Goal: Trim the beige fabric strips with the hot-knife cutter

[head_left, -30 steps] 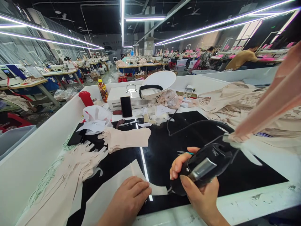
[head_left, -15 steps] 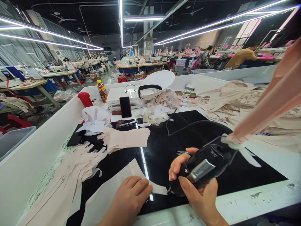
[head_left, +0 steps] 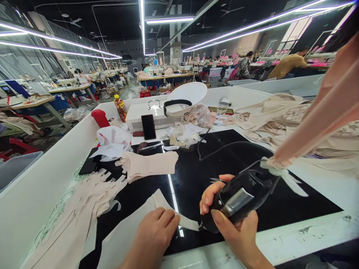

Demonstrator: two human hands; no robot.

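My right hand (head_left: 230, 224) is closed around a black handheld electric cutter (head_left: 241, 194) with a metal plate on its side, its nose down at the edge of a pale fabric sheet (head_left: 126, 231). My left hand (head_left: 153, 235) lies flat on that sheet, fingers together, pressing it onto the black cutting mat (head_left: 196, 175). A black cord (head_left: 213, 147) runs from the cutter across the mat. A pink strap (head_left: 314, 123) tied to the cutter's rear rises to the upper right.
Cut beige strips (head_left: 84, 201) and a folded stack (head_left: 151, 164) lie left on the mat. Behind stand a phone (head_left: 148, 126), a white box (head_left: 157, 114), a white bowl (head_left: 187, 95), a red cup (head_left: 100, 117) and a bottle (head_left: 120, 106). Beige lace (head_left: 280, 119) heaps at right. White walls rim the table.
Almost nothing differs: both hands and the cutter have crept slightly left along the sheet's edge, and the view has shifted a little.
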